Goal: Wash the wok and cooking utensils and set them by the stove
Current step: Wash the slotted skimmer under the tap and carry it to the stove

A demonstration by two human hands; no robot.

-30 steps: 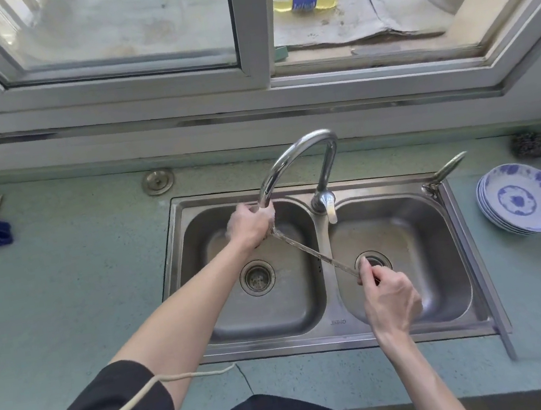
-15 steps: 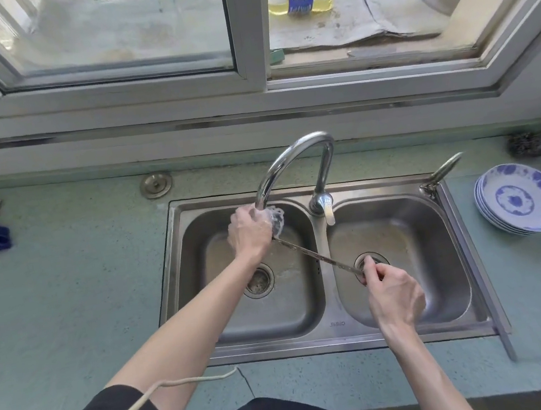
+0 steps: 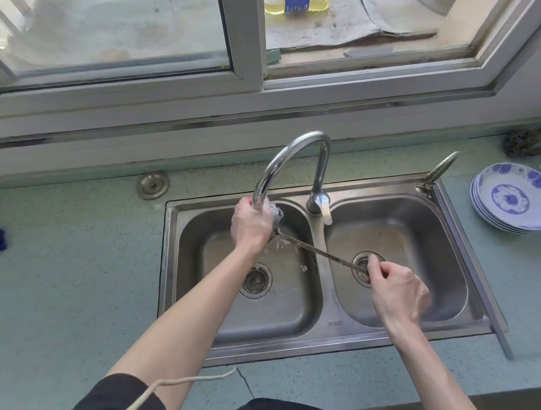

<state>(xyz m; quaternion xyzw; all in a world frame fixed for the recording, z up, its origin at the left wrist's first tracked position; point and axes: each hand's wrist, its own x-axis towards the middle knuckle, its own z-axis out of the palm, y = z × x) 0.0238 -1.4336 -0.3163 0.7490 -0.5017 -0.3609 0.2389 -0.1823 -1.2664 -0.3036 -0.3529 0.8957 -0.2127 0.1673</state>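
Steel handle pinched in your right hand (image 3: pixel 398 294), the utensil (image 3: pixel 323 253) runs up-left across the sink (image 3: pixel 331 338) divider; its head sits gripped in your left hand (image 3: pixel 250 225) under the faucet (image 3: pixel 290 157), mid-frame.

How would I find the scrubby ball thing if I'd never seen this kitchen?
Start at the double sink and look right along the green counter to the stack of blue-and-white plates. Just behind them, in the far right corner by the wall, sits the steel wool scrubber. It is the only dark, tangled, wiry ball there.
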